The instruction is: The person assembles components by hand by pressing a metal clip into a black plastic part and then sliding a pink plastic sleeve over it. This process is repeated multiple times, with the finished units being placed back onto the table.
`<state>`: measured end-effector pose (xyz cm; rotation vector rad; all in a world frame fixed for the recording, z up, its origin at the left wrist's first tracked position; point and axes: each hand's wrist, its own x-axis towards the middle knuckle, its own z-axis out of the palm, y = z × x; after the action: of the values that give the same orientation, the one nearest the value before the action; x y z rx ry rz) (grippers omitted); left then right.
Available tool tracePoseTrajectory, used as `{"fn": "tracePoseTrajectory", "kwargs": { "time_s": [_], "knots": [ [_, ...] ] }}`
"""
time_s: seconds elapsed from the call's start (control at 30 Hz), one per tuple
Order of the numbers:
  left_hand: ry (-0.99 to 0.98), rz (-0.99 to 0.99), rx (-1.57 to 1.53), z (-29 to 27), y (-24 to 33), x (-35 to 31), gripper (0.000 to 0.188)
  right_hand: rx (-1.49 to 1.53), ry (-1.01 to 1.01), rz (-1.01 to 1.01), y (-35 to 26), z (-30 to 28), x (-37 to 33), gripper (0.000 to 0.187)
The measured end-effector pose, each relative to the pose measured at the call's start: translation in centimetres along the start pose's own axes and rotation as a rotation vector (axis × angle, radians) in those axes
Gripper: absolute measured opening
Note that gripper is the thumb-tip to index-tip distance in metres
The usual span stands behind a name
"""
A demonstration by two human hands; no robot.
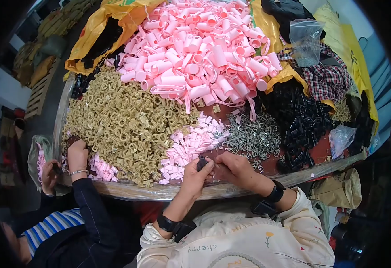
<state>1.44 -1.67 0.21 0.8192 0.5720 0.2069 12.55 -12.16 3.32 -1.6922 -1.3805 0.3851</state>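
My left hand (pixel 193 177) is closed around a small dark tubular part (pixel 201 162), whose end stands up between thumb and fingers. Close beside it, my right hand (pixel 240 171) has its thumb and fingertips pinched together, almost meeting the left thumb; what they hold, if anything, is too small to make out. Both hands are just above the near edge of the table. Small pale pink plastic pieces (pixel 189 149) lie just beyond my left hand. Past my right hand spreads a heap of silver metal rings or hooks (pixel 253 136).
Pink cylindrical parts with straps (pixel 200 53) form a large mound at the back. Beige plastic clips (pixel 124 120) are piled to the left, black plastic parts (pixel 300 123) to the right. At the left, a co-worker's hand (pixel 78 156) reaches over the table's wooden rim (pixel 159 193).
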Motion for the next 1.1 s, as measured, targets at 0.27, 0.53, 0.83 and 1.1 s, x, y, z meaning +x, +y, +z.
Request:
{"fn": "tracePoseTrajectory", "kwargs": {
  "time_s": [0.27,0.53,0.83,1.1],
  "knots": [
    [-0.267,-0.187,-0.360,-0.5,0.8,-0.2,0.022,0.202,-0.088,0.230,-0.5,-0.8,-0.1,0.009],
    [-0.277,-0.172,-0.343,-0.6,0.5,-0.6,0.034,0.049,-0.103,0.128,-0.4,-1.6,-0.1,0.010],
    [-0.219,-0.188,-0.203,-0.6,-0.5,-0.9,0.033,-0.345,-0.089,-0.133,-1.0,-1.5,0.0,0.014],
    [-0.251,-0.259,-0.037,0.0,0.2,-1.3,0.033,-0.307,-0.157,-0.035,-1.1,-1.7,0.1,0.009]
  ]
}}
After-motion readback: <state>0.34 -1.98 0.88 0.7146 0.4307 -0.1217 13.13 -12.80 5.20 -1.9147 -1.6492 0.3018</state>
